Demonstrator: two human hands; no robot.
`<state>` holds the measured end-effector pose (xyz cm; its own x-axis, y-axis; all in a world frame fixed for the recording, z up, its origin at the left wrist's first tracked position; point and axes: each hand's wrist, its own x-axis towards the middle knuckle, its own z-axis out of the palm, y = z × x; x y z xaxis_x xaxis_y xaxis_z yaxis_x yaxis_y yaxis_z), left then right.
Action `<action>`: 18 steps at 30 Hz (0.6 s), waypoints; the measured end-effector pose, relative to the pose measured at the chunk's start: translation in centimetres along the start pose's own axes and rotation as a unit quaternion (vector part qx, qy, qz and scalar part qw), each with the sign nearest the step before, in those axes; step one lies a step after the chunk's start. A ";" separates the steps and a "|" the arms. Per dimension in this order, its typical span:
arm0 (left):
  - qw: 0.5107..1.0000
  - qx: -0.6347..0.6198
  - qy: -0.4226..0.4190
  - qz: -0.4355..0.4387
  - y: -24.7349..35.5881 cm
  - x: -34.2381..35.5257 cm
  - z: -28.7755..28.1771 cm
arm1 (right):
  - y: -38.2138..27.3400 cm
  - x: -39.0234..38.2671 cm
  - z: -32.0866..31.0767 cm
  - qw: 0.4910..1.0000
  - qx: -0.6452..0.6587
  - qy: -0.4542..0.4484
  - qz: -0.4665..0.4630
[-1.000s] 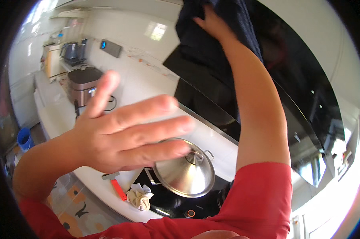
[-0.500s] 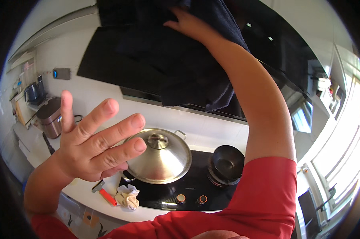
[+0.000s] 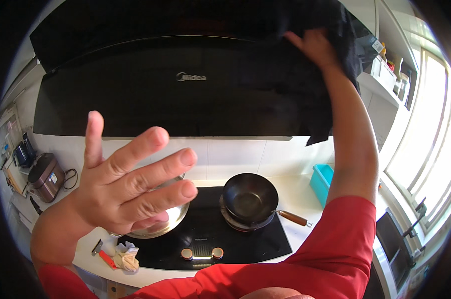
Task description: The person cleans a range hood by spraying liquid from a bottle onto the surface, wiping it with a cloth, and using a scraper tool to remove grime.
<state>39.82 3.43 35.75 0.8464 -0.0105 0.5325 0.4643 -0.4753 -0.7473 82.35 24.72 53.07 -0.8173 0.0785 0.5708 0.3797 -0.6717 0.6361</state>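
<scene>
My right hand (image 3: 316, 47), at the upper right, presses a dark navy cloth (image 3: 346, 55) against the glossy black front of a range hood (image 3: 160, 104). The thumb sticks out to the left; the other fingertips are hard to make out against the dark cloth. A corner of the cloth hangs below the hood's lower edge. In the left foreground my left hand (image 3: 128, 179) is raised in the air, holding nothing, with its fingers spread. It partly hides a steel lidded pan (image 3: 173, 219) on the black cooktop (image 3: 205, 214).
A black wok (image 3: 250, 199) with a wooden handle sits on the right burner. Beside the cooktop lie an orange-handled scraper (image 3: 106, 259) and a crumpled beige rag (image 3: 127, 257). A brown rice cooker (image 3: 47, 177) stands at left; a turquoise bin (image 3: 322, 182) and a window (image 3: 427, 124) are at right.
My right hand and the cloth have moved right along the hood. The view has shifted too, so more of the hood front and the wok's handle show. My left hand stays spread.
</scene>
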 end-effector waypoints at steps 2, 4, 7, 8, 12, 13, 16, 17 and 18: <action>1.000 -0.005 0.003 0.006 0.8 1.9 1.0 | 1.8 -2.8 0.9 0.990 0.063 -0.108 0.072; 1.000 -0.004 0.005 0.015 1.6 3.4 1.6 | 3.6 -4.8 0.6 0.903 0.209 -0.316 0.203; 0.999 -0.023 0.020 0.021 2.5 5.4 2.3 | 5.6 -10.0 1.2 0.924 0.182 -0.272 0.196; 0.999 -0.029 0.025 0.027 2.7 5.9 2.4 | 5.9 -12.4 2.5 0.927 0.185 -0.248 0.210; 0.998 -0.027 0.033 0.041 3.1 7.3 2.4 | 5.6 -14.0 2.0 0.932 0.193 -0.234 0.200; 0.998 -0.028 0.039 0.042 3.2 7.5 2.4 | 5.6 -14.3 1.7 0.930 0.191 -0.235 0.209; 0.997 -0.028 0.058 0.046 3.4 7.5 2.1 | 5.0 -15.1 1.0 0.907 0.203 -0.244 0.276; 0.996 -0.028 0.065 0.047 3.4 7.3 2.0 | 4.5 -15.1 0.8 0.887 0.218 -0.250 0.322; 0.996 -0.026 0.067 0.048 3.3 6.9 1.8 | 4.1 -15.1 0.4 0.863 0.234 -0.256 0.367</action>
<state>47.67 3.37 36.31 0.8418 -0.1743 0.5109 0.3657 -0.5119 -0.7773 96.39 21.07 47.23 -0.0284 0.1535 0.9877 0.9453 -0.3171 0.0765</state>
